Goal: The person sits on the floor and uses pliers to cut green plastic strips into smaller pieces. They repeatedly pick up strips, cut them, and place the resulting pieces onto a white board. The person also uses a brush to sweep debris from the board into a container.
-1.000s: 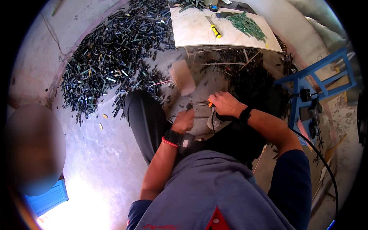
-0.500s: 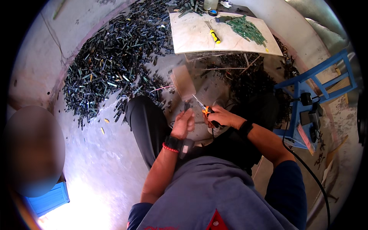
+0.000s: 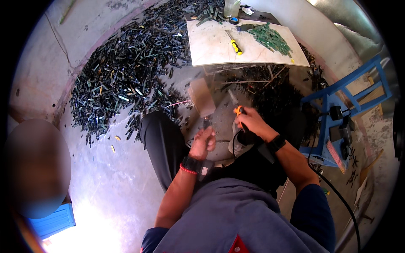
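My left hand [image 3: 203,144] is closed, holding a small dark strip [image 3: 206,122] upright between thumb and fingers. To its right, my right hand [image 3: 255,126] grips slim-nosed pliers [image 3: 239,111] with orange and black handles. Their jaws point away from me and are smeared by motion. A gap separates the pliers from the strip. Just beyond my left hand stands a brown board or box [image 3: 202,98], with a thin pinkish cord [image 3: 179,103] at its left side.
A big heap of dark strips [image 3: 122,74] covers the floor at far left. On the low table [image 3: 211,51] lie a yellow-black screwdriver [image 3: 235,45], green strips [image 3: 271,39] and a blue tape roll [image 3: 233,20]. A blue chair [image 3: 318,155] with black adapters and a cable [image 3: 344,202] stands right.
My right hand has drawn the pliers away from the strip, to the right and slightly forward. My left hand keeps its hold on the strip. The view has shifted a little.
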{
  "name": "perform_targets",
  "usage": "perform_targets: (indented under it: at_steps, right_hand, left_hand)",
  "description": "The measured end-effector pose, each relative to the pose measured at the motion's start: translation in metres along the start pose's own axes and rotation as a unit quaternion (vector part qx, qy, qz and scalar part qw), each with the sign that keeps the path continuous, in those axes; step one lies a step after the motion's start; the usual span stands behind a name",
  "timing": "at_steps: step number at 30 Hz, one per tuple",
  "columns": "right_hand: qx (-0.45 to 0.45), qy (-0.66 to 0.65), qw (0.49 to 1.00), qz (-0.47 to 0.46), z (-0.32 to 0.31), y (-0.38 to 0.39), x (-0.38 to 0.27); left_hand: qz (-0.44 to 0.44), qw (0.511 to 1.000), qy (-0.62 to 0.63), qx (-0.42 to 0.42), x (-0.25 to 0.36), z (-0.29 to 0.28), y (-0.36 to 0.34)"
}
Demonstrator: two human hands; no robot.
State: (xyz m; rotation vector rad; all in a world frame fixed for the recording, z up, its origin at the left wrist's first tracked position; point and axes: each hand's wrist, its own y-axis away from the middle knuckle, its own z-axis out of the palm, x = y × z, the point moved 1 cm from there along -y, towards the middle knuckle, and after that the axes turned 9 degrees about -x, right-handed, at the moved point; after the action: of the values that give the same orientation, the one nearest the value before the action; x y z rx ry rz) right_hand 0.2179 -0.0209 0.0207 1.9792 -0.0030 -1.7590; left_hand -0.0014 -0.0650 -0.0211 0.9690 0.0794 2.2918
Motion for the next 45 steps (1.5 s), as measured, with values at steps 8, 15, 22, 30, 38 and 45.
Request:
perform_targets:
  at_steps: [8, 15, 22, 30, 38, 45]
  right_hand:
    - [0.314, 0.256, 0.908, -0.107, -0.070, -0.039, -0.073]
    - [0.373, 0.424, 0.821, -0.080, -0.116, -0.087, -0.091]
    - [0.356, 0.495, 0.792, -0.038, -0.137, -0.126, -0.079]
    - [0.454, 0.505, 0.716, -0.165, -0.129, -0.124, -0.080]
    - [0.147, 0.112, 0.957, -0.225, -0.034, -0.058, -0.052]
    - [-0.023, 0.127, 0.984, -0.126, 0.039, -0.004, -0.011]
  left_hand:
    - [-0.011, 1.000, 0.015, -0.001, -0.001, 0.002, 0.000]
    - [-0.023, 1.000, 0.001, -0.010, -0.004, -0.003, -0.001]
    - [-0.036, 0.999, -0.004, 0.014, -0.005, -0.004, 0.001]
    - [-0.026, 0.999, -0.024, 0.014, -0.007, -0.007, 0.000]
    - [-0.027, 0.999, -0.003, 0.034, -0.008, -0.001, -0.007]
    - [-0.051, 0.996, -0.062, 0.025, -0.006, 0.003, -0.006]
